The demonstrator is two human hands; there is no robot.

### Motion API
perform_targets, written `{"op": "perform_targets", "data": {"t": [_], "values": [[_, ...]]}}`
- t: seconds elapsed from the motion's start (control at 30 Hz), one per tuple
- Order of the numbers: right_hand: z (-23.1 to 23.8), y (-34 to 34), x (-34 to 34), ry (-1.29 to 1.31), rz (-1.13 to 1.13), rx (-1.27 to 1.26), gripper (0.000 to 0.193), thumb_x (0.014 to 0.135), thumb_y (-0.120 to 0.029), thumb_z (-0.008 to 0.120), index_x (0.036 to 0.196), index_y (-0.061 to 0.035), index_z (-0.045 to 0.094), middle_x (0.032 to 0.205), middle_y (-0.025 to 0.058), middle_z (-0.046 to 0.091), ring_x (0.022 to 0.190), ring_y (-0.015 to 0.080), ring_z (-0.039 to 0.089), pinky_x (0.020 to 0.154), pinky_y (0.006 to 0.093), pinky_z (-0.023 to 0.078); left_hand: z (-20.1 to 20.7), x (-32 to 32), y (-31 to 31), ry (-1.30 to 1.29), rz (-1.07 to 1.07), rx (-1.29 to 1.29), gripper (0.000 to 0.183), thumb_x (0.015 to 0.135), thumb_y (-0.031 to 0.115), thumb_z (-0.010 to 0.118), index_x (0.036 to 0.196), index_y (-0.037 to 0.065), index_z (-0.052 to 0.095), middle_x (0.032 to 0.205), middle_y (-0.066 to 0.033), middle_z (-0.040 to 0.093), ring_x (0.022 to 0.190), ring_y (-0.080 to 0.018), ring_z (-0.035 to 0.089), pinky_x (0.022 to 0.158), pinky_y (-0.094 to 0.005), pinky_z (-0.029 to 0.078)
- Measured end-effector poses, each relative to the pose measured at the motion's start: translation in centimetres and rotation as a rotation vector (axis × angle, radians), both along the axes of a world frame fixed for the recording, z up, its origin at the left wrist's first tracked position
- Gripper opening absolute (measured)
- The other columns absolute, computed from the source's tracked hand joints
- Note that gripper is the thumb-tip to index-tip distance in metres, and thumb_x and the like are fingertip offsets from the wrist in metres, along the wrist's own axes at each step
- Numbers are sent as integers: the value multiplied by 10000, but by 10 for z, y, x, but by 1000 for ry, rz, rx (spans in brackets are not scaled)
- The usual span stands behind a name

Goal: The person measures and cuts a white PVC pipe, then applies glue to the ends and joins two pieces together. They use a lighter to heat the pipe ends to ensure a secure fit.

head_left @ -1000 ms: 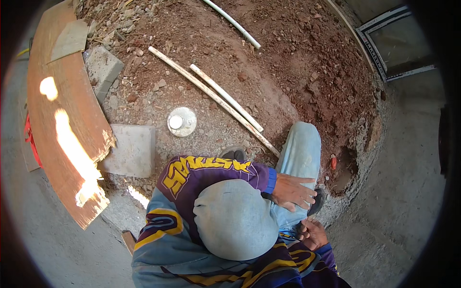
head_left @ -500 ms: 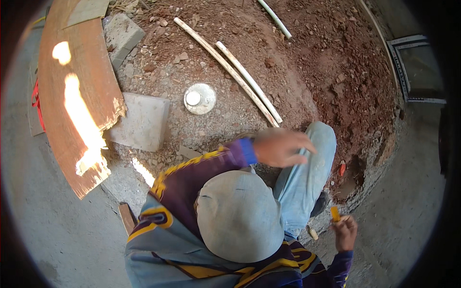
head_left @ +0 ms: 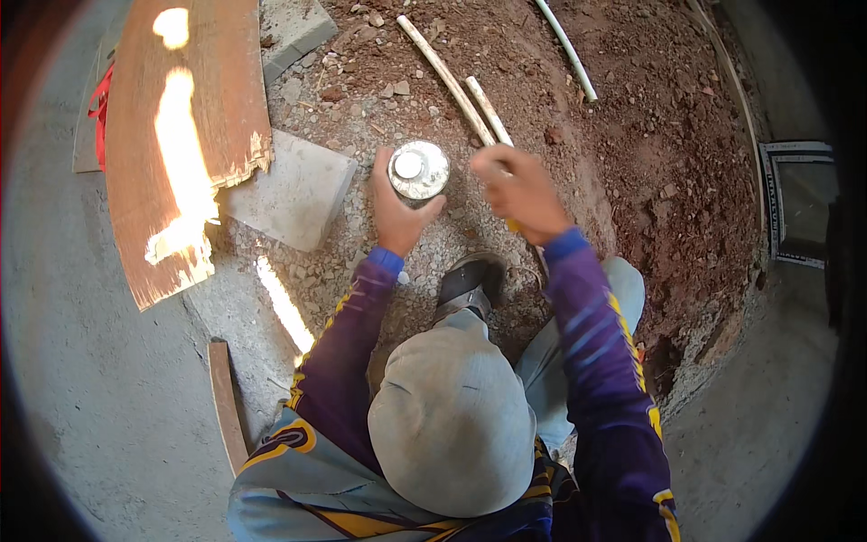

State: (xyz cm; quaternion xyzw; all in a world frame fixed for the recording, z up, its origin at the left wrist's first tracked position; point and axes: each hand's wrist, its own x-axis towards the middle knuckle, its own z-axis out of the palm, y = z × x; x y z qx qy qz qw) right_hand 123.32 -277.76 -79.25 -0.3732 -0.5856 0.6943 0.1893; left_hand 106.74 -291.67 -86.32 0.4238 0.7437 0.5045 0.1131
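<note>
A round, shiny metal tin [head_left: 424,178] with a smooth white cap [head_left: 408,164], off-centre on its mottled top, was over coarse gravel [head_left: 354,237], inward from the gravel's left edge, where a flat, rough concrete slab [head_left: 293,190] lay. The left hand [head_left: 402,214] grasped the tin, curled round its left and near sides. The right hand [head_left: 526,194], blurred, was clenched about a small yellow object [head_left: 513,225] just right of the tin, near soil-smeared tubular pipes [head_left: 442,73].
</note>
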Motion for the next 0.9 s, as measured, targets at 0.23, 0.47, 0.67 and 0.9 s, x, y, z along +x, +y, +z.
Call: {"op": "perform_targets", "data": {"t": [0.23,0.47,0.67,0.9], "values": [[11,-38,-92,-861,289,736,547,925,-506,666,1127,2,661,1007,242,727,888,353,743,726,456,591,-15,7,9,-217,14,64,1007,822,164,857,1576,-1,211,1480,-213,484,1317,-306,526,1107,-410,441],[-9,-20,-54,-550,221,916,324,917,-266,646,1202,-111,661,1038,198,660,847,369,720,709,483,577,-23,22,25,-304,-129,79,1174,763,195,918,1592,-43,122,1491,-229,460,1351,-297,494,1142,-403,391],[3,-24,-55,-413,268,703,349,844,-97,665,1186,-160,637,1124,181,579,939,421,675,781,509,558,-16,-10,19,-250,-210,-70,1174,716,244,942,1580,-35,199,1512,-240,461,1380,-329,489,1161,-421,386],[-4,-24,-33,-278,82,733,396,807,-118,723,1193,-113,632,1106,183,591,1027,407,633,848,499,519,-27,-16,14,-295,-277,14,1142,693,136,912,1591,-8,222,1506,-233,448,1428,-333,429,1199,-407,334]]}}
